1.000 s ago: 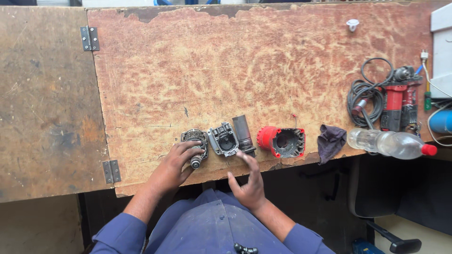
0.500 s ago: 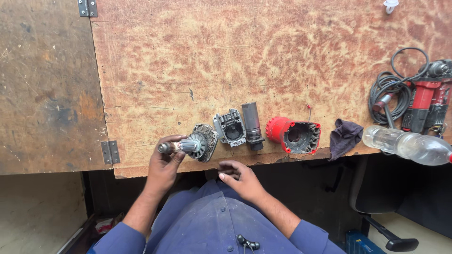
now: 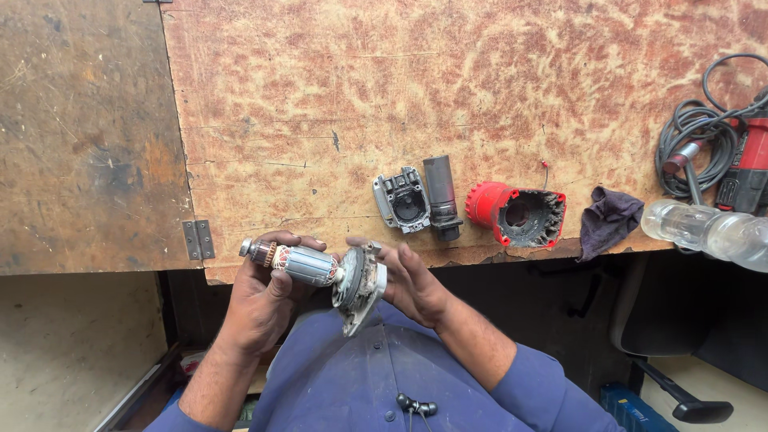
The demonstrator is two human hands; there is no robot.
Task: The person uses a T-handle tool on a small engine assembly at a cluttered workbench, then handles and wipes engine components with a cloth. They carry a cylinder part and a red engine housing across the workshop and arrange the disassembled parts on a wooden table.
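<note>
Armature (image 3: 298, 262) now off the bench, held in the air over the lap, just clear of the bench (image 3: 480, 96) edge. A second ago it sat on the boards beside the grey cover; half a second ago the left hand was lifting it alone. Left hand (image 3: 268, 300) clenches round the winding end, shaft tip poking out past the fingers. Right hand (image 3: 412, 280) has come up from the edge and grips the gear head (image 3: 358, 284) at the other end. Both hands loaded, so the piece reads as under inspection or being parted. On the bench, untouched: grey cover (image 3: 402, 201), dark sleeve (image 3: 442, 196), red housing (image 3: 518, 214), dark rag (image 3: 608, 220), bottle (image 3: 704, 232), corded tool (image 3: 740, 160) at far right.
</note>
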